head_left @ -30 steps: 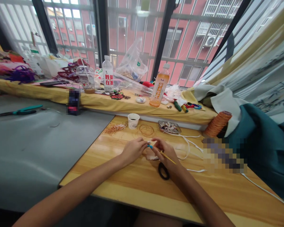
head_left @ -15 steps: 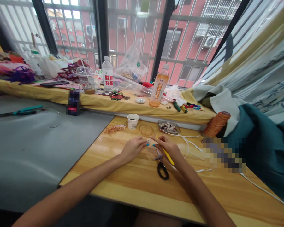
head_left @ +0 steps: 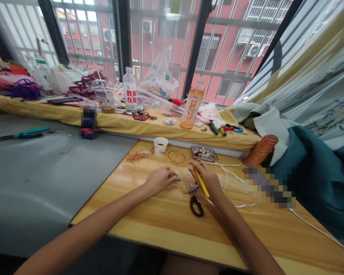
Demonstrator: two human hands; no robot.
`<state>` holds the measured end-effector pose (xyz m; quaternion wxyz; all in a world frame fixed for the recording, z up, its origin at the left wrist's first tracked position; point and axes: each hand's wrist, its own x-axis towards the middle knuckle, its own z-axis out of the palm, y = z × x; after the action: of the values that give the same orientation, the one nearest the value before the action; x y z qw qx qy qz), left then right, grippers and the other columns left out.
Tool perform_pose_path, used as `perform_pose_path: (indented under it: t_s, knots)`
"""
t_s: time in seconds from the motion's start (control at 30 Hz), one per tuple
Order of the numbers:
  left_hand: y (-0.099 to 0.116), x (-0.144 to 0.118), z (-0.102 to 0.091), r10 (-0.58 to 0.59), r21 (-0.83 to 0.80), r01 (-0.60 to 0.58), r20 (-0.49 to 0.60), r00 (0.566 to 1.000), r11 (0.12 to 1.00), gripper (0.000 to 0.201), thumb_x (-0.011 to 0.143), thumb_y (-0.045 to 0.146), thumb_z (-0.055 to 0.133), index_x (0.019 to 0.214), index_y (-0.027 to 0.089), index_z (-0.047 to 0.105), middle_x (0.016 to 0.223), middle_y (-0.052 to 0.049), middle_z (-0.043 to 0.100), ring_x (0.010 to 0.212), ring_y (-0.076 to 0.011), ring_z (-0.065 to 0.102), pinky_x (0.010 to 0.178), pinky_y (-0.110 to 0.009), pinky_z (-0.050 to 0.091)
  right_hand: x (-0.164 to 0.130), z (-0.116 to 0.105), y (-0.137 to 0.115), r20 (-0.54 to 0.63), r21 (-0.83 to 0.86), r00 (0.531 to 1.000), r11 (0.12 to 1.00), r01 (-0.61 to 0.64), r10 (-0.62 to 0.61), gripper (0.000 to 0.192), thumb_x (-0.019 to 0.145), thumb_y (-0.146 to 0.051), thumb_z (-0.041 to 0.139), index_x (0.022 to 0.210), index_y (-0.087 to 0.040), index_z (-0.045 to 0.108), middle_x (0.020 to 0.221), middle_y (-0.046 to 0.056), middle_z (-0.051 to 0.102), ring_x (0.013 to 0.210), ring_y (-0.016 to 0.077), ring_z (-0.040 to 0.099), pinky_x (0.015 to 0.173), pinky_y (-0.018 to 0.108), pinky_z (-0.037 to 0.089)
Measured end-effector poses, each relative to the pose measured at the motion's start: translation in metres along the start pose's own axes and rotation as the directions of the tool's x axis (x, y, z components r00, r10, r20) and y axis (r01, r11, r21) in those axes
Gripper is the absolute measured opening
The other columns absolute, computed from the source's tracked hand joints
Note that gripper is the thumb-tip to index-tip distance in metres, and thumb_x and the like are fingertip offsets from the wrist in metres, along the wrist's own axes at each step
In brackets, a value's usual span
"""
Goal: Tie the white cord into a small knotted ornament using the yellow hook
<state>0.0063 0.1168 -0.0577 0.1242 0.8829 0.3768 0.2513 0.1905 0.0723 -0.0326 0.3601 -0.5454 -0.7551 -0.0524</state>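
My left hand (head_left: 162,180) hovers over the wooden table with thumb and fingers pinched together. A tiny pale piece (head_left: 177,174), too small to name, shows at its fingertips. To the right, my right hand (head_left: 206,180) is closed around a slim yellow tool (head_left: 201,182) that slants down toward the wrist; its kind is unclear, and its tip is hidden by the fingers. A gap separates the two hands. Between and below them lie black-handled scissors (head_left: 196,206) on the tabletop, blades pointing away from me.
Behind the hands stand a paper cup (head_left: 161,146) of dark liquid, a coil of tan cord (head_left: 177,157) and a clear box of small pieces (head_left: 204,153). White cords (head_left: 231,173) trail at right, near an orange thread spool (head_left: 263,149). Bottles and clutter line the cloth-covered sill (head_left: 149,130).
My right hand has drawn away from the left one, slightly up and right, with the yellow tool in it. The clear-white piece at my left fingertips now shows less.
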Motion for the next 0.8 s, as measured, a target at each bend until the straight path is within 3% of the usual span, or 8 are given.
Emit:
perform_pose_path:
  t_s: [0.07,0.1,0.17,0.27,0.33,0.47,0.63,0.8]
  knots:
    - [-0.002,0.000,-0.006,-0.042,0.113,0.042,-0.006,0.999,0.993,0.041,0.080,0.047,0.036,0.075,0.020,0.066,0.071,-0.004,0.058,0.063,-0.0147,0.054,0.054,-0.024,0.035,0.003,-0.004,0.002,-0.034,0.230,0.986,0.962,-0.150,0.162,0.026,0.078,-0.032,0.044,0.095,-0.019,0.059,0.086,0.007,0.057,0.073,0.0164,0.053,0.061,0.026,0.041]
    - [-0.002,0.000,-0.009,-0.062,0.162,0.066,-0.033,0.998,0.985,0.045,0.081,0.048,0.033,0.071,0.019,0.066,0.071,-0.005,0.057,0.062,-0.0152,0.054,0.054,-0.025,0.035,0.004,-0.006,0.003,-0.021,0.374,0.966,0.898,-0.231,0.257,0.025,0.077,-0.033,0.046,0.092,-0.019,0.059,0.082,0.005,0.057,0.069,0.0152,0.053,0.059,0.025,0.041]
    - [-0.004,0.001,-0.015,-0.049,0.207,0.069,-0.099,0.994,0.976,0.047,0.084,0.043,0.028,0.071,0.017,0.065,0.073,-0.006,0.057,0.065,-0.0159,0.053,0.058,-0.026,0.036,0.006,-0.009,0.005,0.069,0.636,0.903,0.679,-0.368,0.425,0.023,0.073,-0.036,0.050,0.084,-0.018,0.060,0.071,0.002,0.056,0.060,0.0118,0.050,0.053,0.023,0.039]
    - [-0.008,0.002,-0.019,0.142,0.173,-0.122,-0.108,0.984,0.977,0.029,0.085,0.028,0.033,0.092,0.017,0.059,0.089,-0.006,0.058,0.083,-0.0166,0.051,0.071,-0.028,0.037,0.008,-0.010,0.007,0.226,0.826,0.822,0.345,-0.446,0.523,0.021,0.066,-0.038,0.057,0.069,-0.016,0.059,0.063,-0.001,0.052,0.054,0.0076,0.046,0.048,0.018,0.036]
    - [-0.012,0.003,-0.017,0.276,0.145,-0.267,-0.046,0.960,0.953,0.026,0.083,0.019,0.037,0.103,0.020,0.053,0.102,-0.005,0.056,0.095,-0.0166,0.046,0.079,-0.029,0.035,0.008,-0.008,0.007,0.315,0.833,0.787,0.242,-0.497,0.530,0.020,0.063,-0.036,0.061,0.069,-0.017,0.058,0.058,-0.003,0.051,0.049,0.0056,0.043,0.043,0.016,0.032]
    - [-0.016,0.003,-0.007,0.328,0.133,-0.329,0.033,0.944,0.935,0.022,0.083,0.021,0.038,0.100,0.022,0.054,0.103,-0.003,0.054,0.095,-0.0167,0.043,0.080,-0.031,0.035,0.005,-0.003,0.003,0.441,0.747,0.736,0.244,-0.618,0.515,0.020,0.060,-0.029,0.064,0.074,-0.018,0.056,0.050,-0.006,0.048,0.043,0.0045,0.040,0.040,0.016,0.029]
    - [-0.015,0.003,-0.007,0.262,0.126,-0.256,-0.031,0.965,0.958,0.022,0.080,0.028,0.045,0.098,0.017,0.052,0.099,-0.006,0.053,0.094,-0.0182,0.042,0.080,-0.032,0.034,0.002,0.001,-0.003,0.504,0.711,0.730,0.259,-0.654,0.462,0.017,0.058,-0.027,0.064,0.068,-0.016,0.056,0.051,-0.005,0.050,0.044,0.0050,0.042,0.042,0.017,0.031]
    - [-0.014,0.003,-0.012,0.395,0.094,-0.396,0.032,0.918,0.913,0.021,0.084,0.021,0.037,0.097,0.021,0.053,0.103,-0.003,0.054,0.098,-0.0163,0.041,0.081,-0.030,0.032,0.002,0.001,-0.005,0.528,0.710,0.723,0.236,-0.663,0.445,0.025,0.054,-0.025,0.067,0.076,-0.015,0.060,0.057,-0.003,0.054,0.049,0.0060,0.046,0.046,0.018,0.035]
